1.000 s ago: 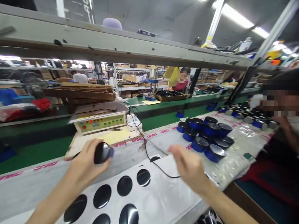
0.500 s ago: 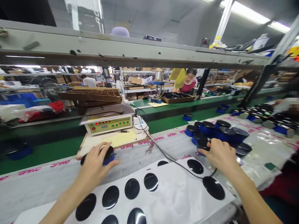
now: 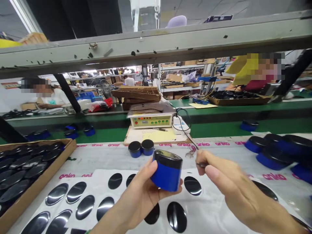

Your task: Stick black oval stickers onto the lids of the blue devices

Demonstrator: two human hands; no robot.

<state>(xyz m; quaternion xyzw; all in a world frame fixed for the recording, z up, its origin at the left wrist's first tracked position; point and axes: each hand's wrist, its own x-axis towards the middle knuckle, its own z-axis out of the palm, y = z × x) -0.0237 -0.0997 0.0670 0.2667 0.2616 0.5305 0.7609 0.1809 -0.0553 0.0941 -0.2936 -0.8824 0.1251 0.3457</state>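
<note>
My left hand (image 3: 146, 191) is wrapped round a blue cylindrical housing (image 3: 166, 172) with a glossy black top, held tilted above the white sheet (image 3: 207, 211). Beside it, on the right, my right hand (image 3: 231, 182) is closed in a pinch. A small dark bit (image 3: 201, 164) shows at its fingertips, too unclear to name. Glossy black discs (image 3: 176, 217) lie in rows on the sheet under both hands. Beyond the left hand, two similar blue housings (image 3: 135, 149) stand side by side on the printed plastic covering.
A cardboard tray (image 3: 73, 143) packed with black-topped pieces stands at left. More blue housings (image 3: 270, 159) cluster at right. A control box (image 3: 151, 121) and power strip (image 3: 181, 126) stand behind, with a cable. An overhead shelf (image 3: 170, 42) crosses above. Other people sit across the green belt.
The view has turned left, bringing the cardboard tray in. My left hand has left the pieces by the control box and now holds a blue housing. My right hand has come away from the right-hand cluster.
</note>
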